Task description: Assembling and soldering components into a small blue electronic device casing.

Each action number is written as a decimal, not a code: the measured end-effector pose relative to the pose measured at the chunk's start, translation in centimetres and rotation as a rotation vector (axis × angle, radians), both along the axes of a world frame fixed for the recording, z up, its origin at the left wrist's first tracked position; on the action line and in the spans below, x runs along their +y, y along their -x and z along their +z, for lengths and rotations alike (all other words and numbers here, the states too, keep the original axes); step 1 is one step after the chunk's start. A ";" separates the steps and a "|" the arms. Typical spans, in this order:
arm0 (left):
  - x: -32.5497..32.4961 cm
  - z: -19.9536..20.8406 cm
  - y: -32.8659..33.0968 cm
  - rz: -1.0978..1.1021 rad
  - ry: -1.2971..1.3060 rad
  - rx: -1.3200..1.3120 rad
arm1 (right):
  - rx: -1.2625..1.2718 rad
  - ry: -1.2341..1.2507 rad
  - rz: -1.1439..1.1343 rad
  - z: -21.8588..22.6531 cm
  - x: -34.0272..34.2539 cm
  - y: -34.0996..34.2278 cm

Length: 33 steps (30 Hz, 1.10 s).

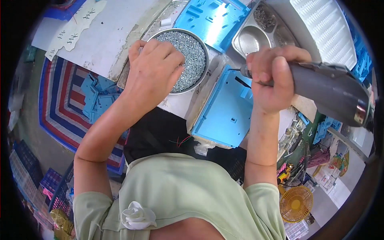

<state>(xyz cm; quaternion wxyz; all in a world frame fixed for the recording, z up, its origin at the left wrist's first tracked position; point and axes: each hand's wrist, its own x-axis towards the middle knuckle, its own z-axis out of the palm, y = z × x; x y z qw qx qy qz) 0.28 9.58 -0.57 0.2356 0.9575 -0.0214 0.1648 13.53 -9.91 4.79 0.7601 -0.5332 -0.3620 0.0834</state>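
Head view, first speaker: "At the bench (pixel 100 38), your left hand (pixel 155 68) arches over a round metal bowl (pixel 207 60), while your right hand (pixel 274 78) grips a grey powered driver (pixel 326 88). Why so placed?"

Second speaker: "Likely for reach: the bowl of small metal parts (pixel 192 60) sits far left of the blue panel (pixel 224 114), just beside it, leaving your right side to the tool. The panel lies before you, near the bench's edge, tilted in plan."

First: "And your fingers?"

Second: "On the left they curl downward, tips hidden; whether they pinch a part, you cannot tell from here. On the right they wrap the driver's front end, thumb laid along it, apparently to steer its thin bit, which points left by the panel's far corner. Contact is unclear."

First: "Materials?"

Second: "Your panel looks like smooth moulded plastic, rectangular, with raised edges and small cut-outs, over a pale support (pixel 199 102) edged in crinkled clear film. The parts are short, shiny and heaped. Beyond stand a second blue panel (pixel 196 18), glossy under glare, and a steel compartment tray (pixel 252 39) with rounded wells."
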 end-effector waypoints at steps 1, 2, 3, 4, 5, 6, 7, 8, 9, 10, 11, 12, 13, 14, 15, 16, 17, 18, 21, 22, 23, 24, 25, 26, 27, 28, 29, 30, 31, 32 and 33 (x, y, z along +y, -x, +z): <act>-0.1 0.0 -0.1 0.008 0.004 -0.011 | -0.006 0.041 -0.025 -0.1 0.1 0.1; -0.2 -0.1 -0.2 0.010 -0.026 -0.019 | -0.013 0.082 -0.050 -0.1 0.3 0.2; -0.4 -0.4 -0.4 0.014 -0.056 -0.026 | -0.018 0.123 -0.073 -0.2 0.4 0.2; -0.4 -0.6 -0.5 0.018 -0.086 -0.032 | -0.069 0.152 -0.081 -0.4 0.3 0.1; -0.3 -0.8 -0.6 0.010 -0.085 -0.040 | -0.120 0.180 -0.090 -0.7 0.2 -0.1; -0.4 -0.9 -0.7 -0.002 -0.083 -0.045 | -0.120 0.195 -0.097 -0.8 0.1 0.0; -0.4 -1.1 -0.7 -0.013 -0.082 -0.050 | -0.122 0.206 -0.100 -0.9 0.2 0.0; -0.3 -1.1 -0.5 -0.031 -0.083 -0.030 | -0.076 0.202 -0.098 -0.6 0.6 0.2; 0.0 -1.0 -0.6 -0.051 -0.083 -0.021 | -0.040 0.198 -0.100 -0.1 0.8 0.0; 0.2 -0.9 -0.8 -0.071 -0.084 -0.012 | -0.006 0.105 -0.038 0.5 0.3 0.2; 0.2 -0.6 -0.9 -0.090 -0.026 -0.017 | 0.027 0.012 0.025 1.4 -0.6 0.6; 0.1 -0.3 -0.5 -0.104 0.029 -0.010 | 0.071 -0.085 0.094 1.9 -1.3 1.1; 0.1 -0.1 -0.1 -0.118 0.084 -0.003 | 0.021 -0.053 0.155 2.8 -1.5 1.1; 0.1 0.1 0.1 -0.116 0.130 0.018 | 0.038 0.003 0.090 2.2 -1.2 1.4; 0.1 0.4 0.1 -0.121 0.179 0.031 | 0.046 0.062 0.019 1.4 -0.8 1.9; 0.0 0.6 0.1 -0.126 0.228 0.044 | 0.055 0.121 -0.053 0.8 -0.6 2.3; -0.3 0.7 0.3 -0.136 0.264 0.031 | 0.013 0.101 -0.002 0.7 -0.7 2.4; -0.7 0.7 0.8 -0.137 0.297 0.027 | -0.006 0.107 0.005 0.3 -0.8 2.4; -2.5 0.2 1.4 -0.136 0.322 -0.087 | -0.016 0.112 0.033 -0.2 -1.1 2.1; -3.2 0.2 1.3 -0.136 0.316 -0.142 | 0.014 0.106 0.047 -0.1 -1.1 2.0; -3.7 0.6 1.5 -0.138 0.327 -0.138 | 0.019 0.064 0.095 0.5 -1.2 1.9; -4.2 0.8 1.2 -0.141 0.354 -0.164 | 0.022 0.026 0.138 1.2 -1.3 1.8; -4.6 0.8 1.3 -0.135 0.380 -0.182 | 0.008 -0.049 0.222 2.9 -1.4 2.1; -4.9 0.8 1.4 -0.130 0.407 -0.199 | -0.006 -0.125 0.307 3.9 -1.5 2.5; -5.1 0.9 1.4 -0.129 0.410 -0.195 | -0.012 -0.102 0.328 4.2 -1.7 2.9; -5.2 1.0 1.5 -0.127 0.412 -0.190 | -0.018 -0.079 0.349 4.5 -1.8 3.3; -5.3 1.0 1.5 -0.125 0.414 -0.185 | -0.015 -0.058 0.344 4.5 -1.9 3.8; -5.4 1.0 1.6 -0.127 0.414 -0.182 | -0.014 -0.038 0.338 4.6 -2.0 4.2; -5.4 0.8 1.7 -0.129 0.413 -0.179 | -0.004 -0.019 0.306 4.5 -2.0 4.7; -5.4 0.8 1.7 -0.130 0.413 -0.176 | -0.004 -0.011 0.306 4.5 -2.0 4.7; -5.4 0.7 1.9 -0.132 0.394 -0.179 | 0.001 0.000 0.309 4.3 -2.0 4.8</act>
